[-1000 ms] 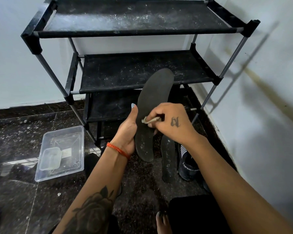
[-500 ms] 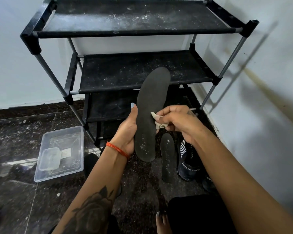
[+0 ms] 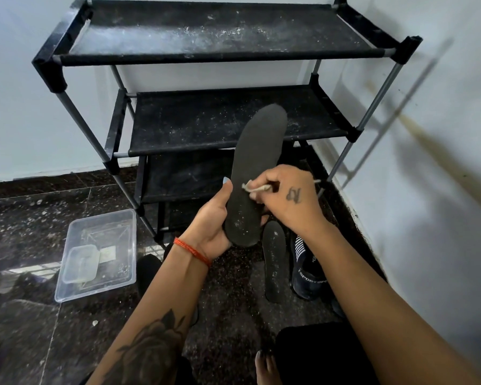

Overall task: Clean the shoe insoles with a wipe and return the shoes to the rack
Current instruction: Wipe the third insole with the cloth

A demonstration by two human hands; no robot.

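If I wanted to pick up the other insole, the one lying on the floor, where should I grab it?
Probably by its near end. The second insole lies flat on the floor, pointing away from you, with the dark shoe close along its right edge. Its left edge and near tip look free, so come from the near left and pinch the thin edge there, thumb on top.

Head camera looks down, close over hands (image 3: 250,207).

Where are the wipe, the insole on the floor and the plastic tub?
wipe (image 3: 254,188): head view, its crumpled middle.
insole on the floor (image 3: 274,259): head view, mid-length.
plastic tub (image 3: 122,245): head view, right wall.
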